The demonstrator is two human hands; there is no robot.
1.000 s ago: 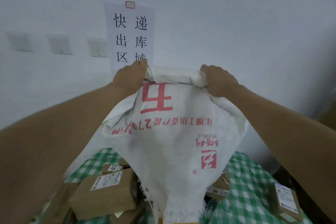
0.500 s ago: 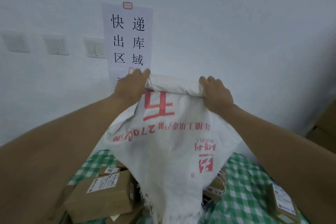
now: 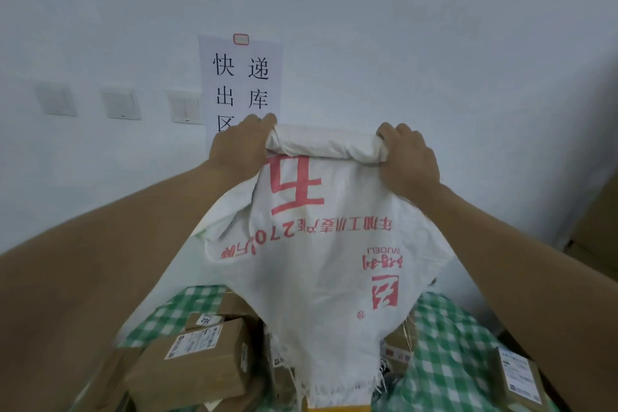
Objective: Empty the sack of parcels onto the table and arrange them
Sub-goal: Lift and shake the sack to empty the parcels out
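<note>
A white woven sack [image 3: 321,264] with red print hangs upside down over the table, its frayed mouth at the bottom. My left hand [image 3: 239,147] grips the rolled bottom edge at its left end and my right hand [image 3: 406,157] grips the right end, both held high in front of the wall. Brown cardboard parcels lie under the sack: a large one [image 3: 194,368] at lower left with a small one labelled 302 [image 3: 204,319] behind it, one [image 3: 399,346] beside the sack's mouth on the right, and one [image 3: 516,378] at far right.
The table wears a green-and-white checked cloth [image 3: 444,344]. A white paper sign [image 3: 240,84] with black characters hangs on the wall behind, with three wall switches [image 3: 120,105] to its left. Cardboard boxes [image 3: 595,234] stand against the right edge.
Both hands dipped with the sack's rolled edge half a second ago and are back up now, still gripping it. The sack hangs a bit wider and the parcels below have not shifted.
</note>
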